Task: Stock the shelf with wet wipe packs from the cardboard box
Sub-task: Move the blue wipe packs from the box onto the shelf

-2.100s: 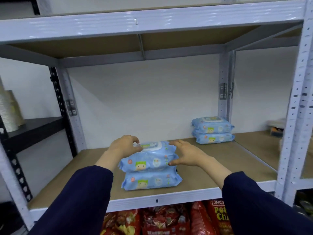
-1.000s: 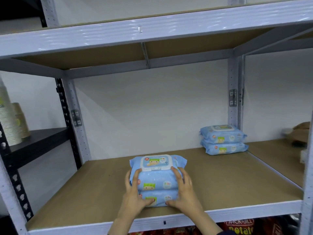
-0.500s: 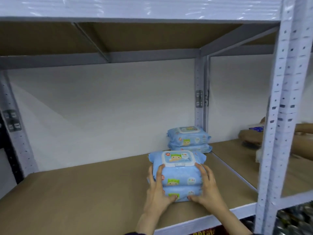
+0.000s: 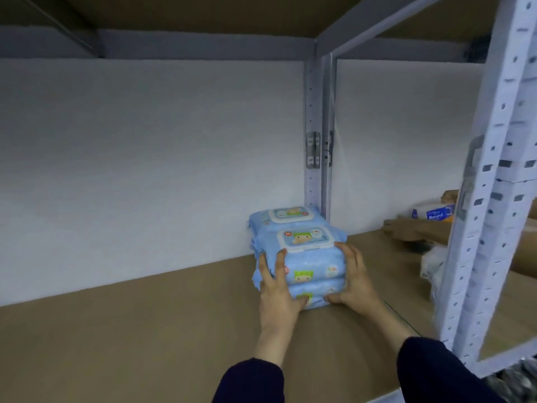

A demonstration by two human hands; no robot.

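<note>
Two blue wet wipe packs (image 4: 312, 266) lie stacked on the brown shelf board (image 4: 145, 330), near its back right corner. My left hand (image 4: 277, 289) presses the stack's left side and my right hand (image 4: 353, 282) its right side, thumbs against the lower pack. Directly behind it, against the white back wall, another stack of wet wipe packs (image 4: 286, 216) is mostly hidden; only its top pack shows. The cardboard box is out of view.
A grey upright post (image 4: 318, 135) stands in the corner behind the packs, and a perforated front post (image 4: 488, 213) rises at the right. The neighbouring bay holds brown cardboard (image 4: 418, 228) and a blue-labelled roll (image 4: 433, 213).
Both hands have slid the two-pack stack from the front middle of the shelf back and to the right, up against the earlier stack. The view has moved closer in.
</note>
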